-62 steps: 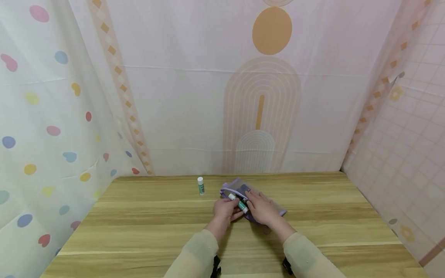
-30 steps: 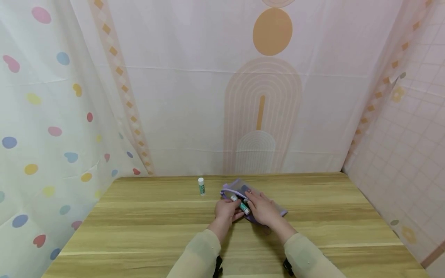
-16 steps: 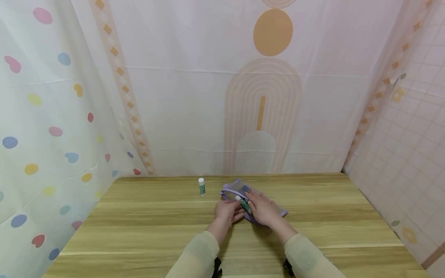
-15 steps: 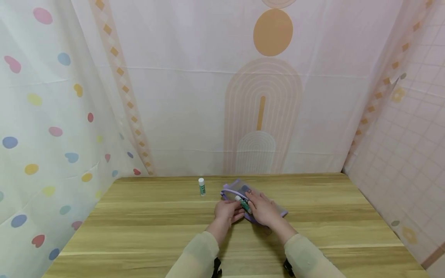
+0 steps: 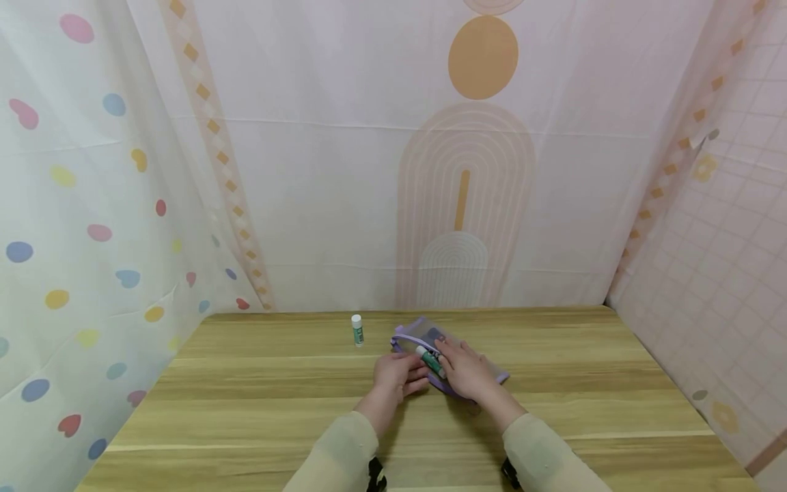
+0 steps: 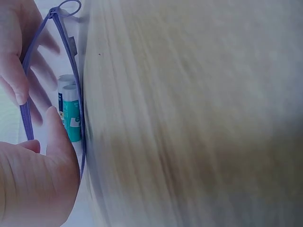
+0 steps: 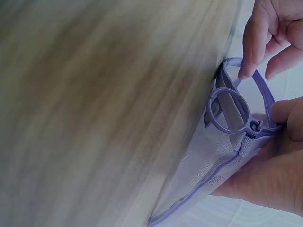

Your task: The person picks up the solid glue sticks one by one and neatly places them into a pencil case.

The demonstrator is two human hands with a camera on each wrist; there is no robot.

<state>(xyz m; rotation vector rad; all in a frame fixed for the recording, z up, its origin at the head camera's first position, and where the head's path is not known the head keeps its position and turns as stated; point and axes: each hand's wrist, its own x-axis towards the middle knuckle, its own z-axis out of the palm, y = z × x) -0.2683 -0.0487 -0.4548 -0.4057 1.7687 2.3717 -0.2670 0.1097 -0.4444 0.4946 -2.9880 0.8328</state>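
Note:
A purple-trimmed mesh zip pouch [image 5: 416,328] lies on the table with its mouth spread. My right hand [image 5: 468,370] pinches one edge of that mouth, thumb against the zipper and fingers behind. Inside the opening rests a green glue stick [image 5: 432,362] with a white cap. The left wrist view shows a second tube [image 6: 61,86] beside it, partly hidden. Close to the mouth's near edge is my left hand [image 5: 396,376], its fingers extended and holding nothing; a fingertip appears to touch the pouch rim in the right wrist view.
Another green glue stick [image 5: 358,331] stands upright on the wooden table [image 5: 264,383], left of the pouch. A purple ring [image 7: 227,130] hangs from the zipper pull. Patterned curtains [image 5: 332,205] enclose the table at the back and both sides.
The glue stick that my left hand held has slid deeper into the pouch. My left hand has let go and drawn slightly left. My right hand has kept its hold.

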